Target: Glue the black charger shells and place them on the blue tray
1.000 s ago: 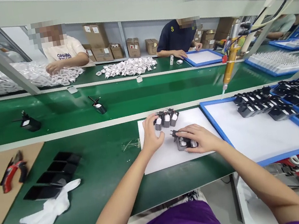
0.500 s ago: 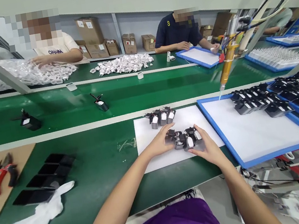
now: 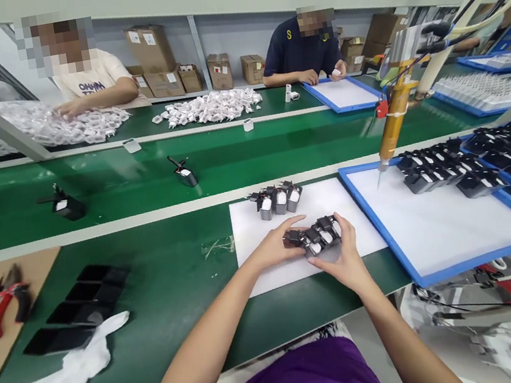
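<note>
A short row of small black box-shaped units (image 3: 321, 242) with white labels is squeezed end to end between my two hands, over a white sheet (image 3: 262, 275). My left hand (image 3: 275, 246) is closed on the row's left end, fingers at the far side. At the other end, my right hand (image 3: 346, 256) grips with its thumb in front and fingers behind. The row is slanted, its right end farther from me. Just beyond my hands, several similar units (image 3: 280, 200) stand on the sheet.
Right of the sheet lies a blue-framed tray (image 3: 460, 242) holding rows of black units (image 3: 442, 167), under an amber dispenser (image 3: 393, 119). Pliers (image 3: 7, 302), black panels (image 3: 75, 303) and a white glove (image 3: 77, 371) lie left. Beyond, a green belt (image 3: 239, 155) carries parts; two co-workers sit behind it.
My hands have turned the row of units; my right hand has shifted left and the row looks tighter. Parts on the belt have moved right. A co-worker's hand has drawn back from a tray.
</note>
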Tool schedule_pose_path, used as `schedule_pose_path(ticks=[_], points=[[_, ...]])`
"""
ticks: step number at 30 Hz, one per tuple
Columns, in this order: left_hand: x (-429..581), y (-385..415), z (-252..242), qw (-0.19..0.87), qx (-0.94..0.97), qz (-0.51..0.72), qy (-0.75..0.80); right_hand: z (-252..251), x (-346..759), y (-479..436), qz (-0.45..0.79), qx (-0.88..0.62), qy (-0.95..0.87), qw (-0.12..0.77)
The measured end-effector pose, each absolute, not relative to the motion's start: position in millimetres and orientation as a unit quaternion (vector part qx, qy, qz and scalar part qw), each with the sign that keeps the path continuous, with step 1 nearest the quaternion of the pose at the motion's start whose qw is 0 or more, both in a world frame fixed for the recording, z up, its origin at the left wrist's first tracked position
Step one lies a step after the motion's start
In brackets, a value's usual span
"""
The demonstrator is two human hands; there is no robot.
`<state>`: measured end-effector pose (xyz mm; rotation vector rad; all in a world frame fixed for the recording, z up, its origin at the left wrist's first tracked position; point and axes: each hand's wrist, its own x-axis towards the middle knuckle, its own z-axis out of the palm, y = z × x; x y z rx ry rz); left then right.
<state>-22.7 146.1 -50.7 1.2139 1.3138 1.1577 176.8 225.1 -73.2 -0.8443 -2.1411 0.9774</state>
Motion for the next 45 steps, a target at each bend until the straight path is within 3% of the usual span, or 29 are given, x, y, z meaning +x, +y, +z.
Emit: schedule_pose_path(ticks=[8, 19, 27, 33, 45], points=[[-23.9, 144.7, -44.0, 0.443, 0.533, 0.448, 0.565, -57.3, 164.5, 215.7, 0.330, -0.375, -0.817, 0.290], [-49.3, 148.8, -42.7, 0.528, 0.494, 0.485, 0.492, -35.2, 190.8, 233.6, 0.352, -0.362, -0.809, 0.302], [-47.5, 152.4, -47.3, 0.522, 0.508, 0.463, 0.506, -33.0, 318.5, 373.5, 0.250, -0.527, -0.720, 0.376], [-49.4, 152.1, -44.7, 0.520, 0.496, 0.454, 0.526, -46.1, 358.4, 482.9, 0.209, -0.572, -0.702, 0.370], [-52.5, 149.9, -51.4, 0.514, 0.485, 0.457, 0.540, -68.3, 364.6, 506.2, 0.132, -0.611, -0.704, 0.336]])
